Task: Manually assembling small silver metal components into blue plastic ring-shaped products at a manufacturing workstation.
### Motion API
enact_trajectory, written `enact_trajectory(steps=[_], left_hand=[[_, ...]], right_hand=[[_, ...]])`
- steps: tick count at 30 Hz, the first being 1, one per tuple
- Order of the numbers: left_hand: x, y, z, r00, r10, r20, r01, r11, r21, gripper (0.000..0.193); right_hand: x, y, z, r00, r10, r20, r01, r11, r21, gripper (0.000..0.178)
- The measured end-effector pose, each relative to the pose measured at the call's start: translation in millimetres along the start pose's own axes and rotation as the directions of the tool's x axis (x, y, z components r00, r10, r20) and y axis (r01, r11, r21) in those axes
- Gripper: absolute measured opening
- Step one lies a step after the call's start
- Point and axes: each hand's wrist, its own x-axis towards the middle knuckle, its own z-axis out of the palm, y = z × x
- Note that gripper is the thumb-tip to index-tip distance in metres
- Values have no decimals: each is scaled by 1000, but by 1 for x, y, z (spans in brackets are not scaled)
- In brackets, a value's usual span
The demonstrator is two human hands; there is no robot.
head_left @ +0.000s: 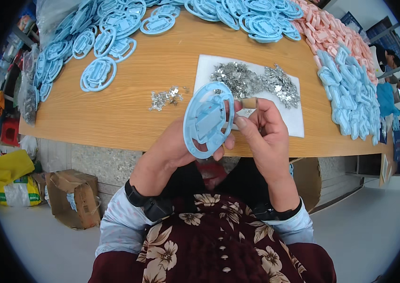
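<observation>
My left hand (pixel 169 144) holds up a light blue oval plastic frame (pixel 209 119) with a raised rectangular block in its middle; the frame hides part of that hand. Close to the frame's right edge, my right hand (pixel 271 139) is closed in a pinch. A tan wrap (pixel 249 103) shows at one of its fingertips. Whatever the pinch holds is too small to make out. Behind the hands, small shiny metal pieces (pixel 237 78) lie heaped on a white foam sheet (pixel 280 126). A smaller group of metal pieces (pixel 164 99) rests directly on the table, left of the frame.
Blue oval frames (pixel 115 28) are piled along the table's (pixel 115 113) far and left sides. On the right sit a stack of smaller blue plastic parts (pixel 348 96) and a pink pile (pixel 334 35). A cardboard box (pixel 75 198) stands on the floor at left. People are in the right background.
</observation>
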Motion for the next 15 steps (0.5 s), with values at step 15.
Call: enact_trajectory(steps=[15], left_hand=[[-5,-10,-3,997,-33,69,48,973,-225,43]], right_hand=[[10,20,8,994,72,-79,-76,996,-51,32]])
